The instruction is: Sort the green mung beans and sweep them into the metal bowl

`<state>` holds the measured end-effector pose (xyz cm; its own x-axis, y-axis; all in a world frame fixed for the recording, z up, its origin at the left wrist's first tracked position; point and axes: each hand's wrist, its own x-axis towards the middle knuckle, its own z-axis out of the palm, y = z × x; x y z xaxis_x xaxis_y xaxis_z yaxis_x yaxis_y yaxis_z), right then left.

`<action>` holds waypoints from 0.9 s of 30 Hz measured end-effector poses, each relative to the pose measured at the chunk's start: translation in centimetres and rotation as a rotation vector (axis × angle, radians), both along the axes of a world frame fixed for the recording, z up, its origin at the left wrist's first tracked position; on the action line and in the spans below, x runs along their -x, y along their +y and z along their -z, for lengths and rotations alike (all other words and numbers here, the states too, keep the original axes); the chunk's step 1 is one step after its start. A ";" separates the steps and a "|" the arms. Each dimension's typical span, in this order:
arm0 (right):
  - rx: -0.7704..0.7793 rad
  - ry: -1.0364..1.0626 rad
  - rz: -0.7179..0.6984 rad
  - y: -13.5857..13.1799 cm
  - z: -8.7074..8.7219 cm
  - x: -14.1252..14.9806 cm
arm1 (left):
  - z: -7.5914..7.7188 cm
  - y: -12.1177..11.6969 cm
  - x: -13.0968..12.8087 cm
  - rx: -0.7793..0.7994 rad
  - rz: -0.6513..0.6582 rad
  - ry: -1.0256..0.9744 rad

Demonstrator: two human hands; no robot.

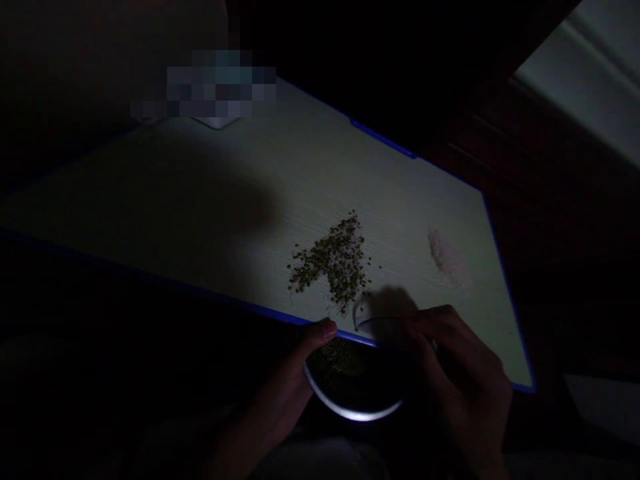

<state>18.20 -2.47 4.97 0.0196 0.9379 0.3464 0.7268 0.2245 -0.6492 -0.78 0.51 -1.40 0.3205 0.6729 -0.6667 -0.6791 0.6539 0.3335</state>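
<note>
A loose pile of small green beans mixed with pale grains lies on a pale board with a blue rim. My left hand is closed on the side of a round bowl below the board's near edge; its thumb lies at the blue rim. More green beans show inside the bowl. My right hand is closed, its fingertips pinching a thin curved piece beside the pile. Its kind is too dark to make out.
A smaller heap of pale grains lies toward the board's right end. At the far left edge stands a light object with its upper part pixelated. The surroundings are very dark, and a shadow falls across the board's left half.
</note>
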 end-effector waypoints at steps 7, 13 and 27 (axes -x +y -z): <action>0.017 0.078 -0.059 -0.3 0.1 0.4 | -0.3 0.2 -0.1 0.041 0.027 -0.003; 0.021 0.107 -0.055 -0.5 0.4 0.8 | -0.5 0.3 -0.1 0.025 0.044 0.021; -0.031 -0.051 0.250 -0.5 1.0 -0.3 | 0.1 0.1 0.0 -0.015 0.031 0.015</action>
<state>18.48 -2.95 3.96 0.2313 0.8951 0.3811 0.7939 0.0527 -0.6058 -0.81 0.57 -1.47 0.3315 0.6728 -0.6614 -0.6538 0.6693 0.3531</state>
